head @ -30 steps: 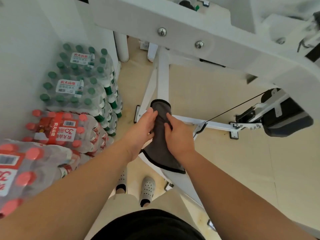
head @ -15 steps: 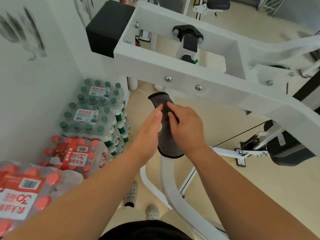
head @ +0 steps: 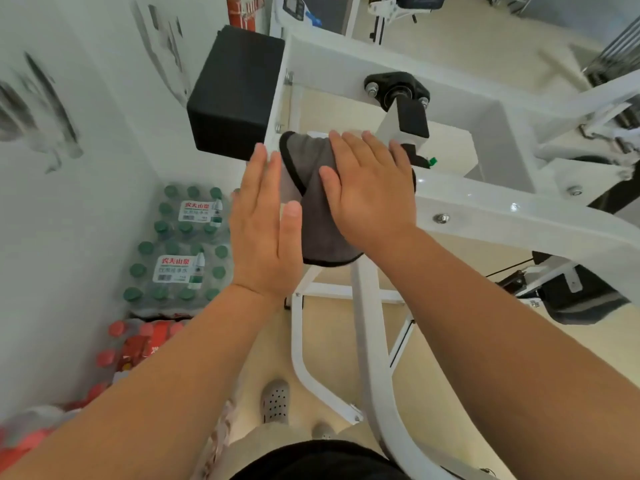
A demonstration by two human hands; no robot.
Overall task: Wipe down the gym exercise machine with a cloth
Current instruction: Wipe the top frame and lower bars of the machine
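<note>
A grey cloth with a black hem (head: pixel 317 202) is draped over the white frame of the gym machine (head: pixel 512 216), where an upright tube meets the upper beam. My right hand (head: pixel 370 188) lies flat on the cloth with straight fingers and presses it against the frame. My left hand (head: pixel 265 223) is held flat beside the cloth's left side, fingers straight, its thumb touching the cloth's edge. A black block (head: pixel 235 95) is fixed to the frame's left end just above my left hand.
Shrink-wrapped packs of green-capped water bottles (head: pixel 180 247) and red-capped bottles (head: pixel 138 344) are stacked against the white wall at the left. A black pivot bracket (head: pixel 398 91) sits on the frame behind my right hand. A black padded seat (head: pixel 585 303) is low right. My shoes (head: pixel 275 401) stand on beige floor.
Both hands have slid the cloth up the white tube to the upper beam. Their fingers have straightened from a grip around the tube into flat hands.
</note>
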